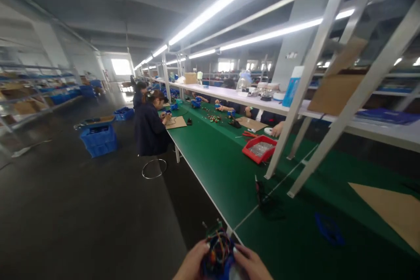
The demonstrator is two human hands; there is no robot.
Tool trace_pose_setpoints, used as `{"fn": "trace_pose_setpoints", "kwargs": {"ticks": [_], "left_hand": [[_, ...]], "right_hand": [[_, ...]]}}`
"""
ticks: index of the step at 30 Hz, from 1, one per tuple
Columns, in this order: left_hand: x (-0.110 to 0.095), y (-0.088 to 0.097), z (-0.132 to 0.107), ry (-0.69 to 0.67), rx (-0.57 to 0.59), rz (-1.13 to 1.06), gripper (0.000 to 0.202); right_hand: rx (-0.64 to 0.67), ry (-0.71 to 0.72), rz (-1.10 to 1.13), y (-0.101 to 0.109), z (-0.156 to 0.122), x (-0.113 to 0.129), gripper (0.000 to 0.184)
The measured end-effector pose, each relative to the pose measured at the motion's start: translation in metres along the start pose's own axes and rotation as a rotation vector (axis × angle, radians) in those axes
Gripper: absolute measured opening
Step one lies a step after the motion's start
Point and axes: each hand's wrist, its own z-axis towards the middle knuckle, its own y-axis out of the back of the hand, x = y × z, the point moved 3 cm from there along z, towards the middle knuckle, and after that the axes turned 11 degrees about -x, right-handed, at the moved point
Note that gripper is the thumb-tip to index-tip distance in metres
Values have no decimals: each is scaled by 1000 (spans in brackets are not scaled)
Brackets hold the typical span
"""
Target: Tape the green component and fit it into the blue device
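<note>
Low in the head view, both of my hands grip a blue-cased electronic assembly (216,253) full of tangled coloured wires, with a green circuit board (215,229) showing at its far end. My left hand (194,260) is closed on its left side, thumb on top. On the other side my right hand (251,262) holds it in the same way. The assembly is over the near edge of the green worktable (216,162). Its underside and my lower fingers are hidden.
A red bin (260,148) of small clear parts, a dark upright tool (261,194), a blue plastic piece (329,229) and a cardboard sheet (393,210) lie on the worktable. Slanted white posts (315,153) carry a shelf. A seated person (149,124) works at left; blue crates (100,140) stand on the floor.
</note>
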Motion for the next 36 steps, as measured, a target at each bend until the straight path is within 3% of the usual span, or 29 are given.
{"fn": "trace_pose_setpoints", "kwargs": {"ticks": [5, 12, 16, 19, 22, 24, 27, 30, 36], "left_hand": [[-96, -31, 86, -70, 221, 168, 53], [-212, -76, 197, -56, 269, 249, 70], [-262, -92, 252, -25, 263, 276, 74], [-293, -106, 290, -11, 282, 279, 72], [-320, -123, 328, 4, 329, 293, 61], [-336, -136, 354, 21, 379, 306, 54], [-358, -155, 390, 67, 467, 312, 56], [-378, -169, 418, 128, 535, 314, 66], [-404, -178, 439, 276, 654, 314, 72]], "right_hand": [[-54, -28, 156, -24, 93, 25, 77], [-190, 36, 105, -54, 243, 68, 77], [-302, 178, -80, -61, 300, 103, 65], [-378, 408, -262, -67, 324, 142, 52], [-280, 614, -422, -91, 346, 181, 32], [-209, 658, -529, -112, 366, 198, 34], [-219, 574, -691, -135, 400, 213, 46], [-303, 413, -810, -146, 427, 221, 42], [-447, 166, -825, -150, 466, 234, 33]]}}
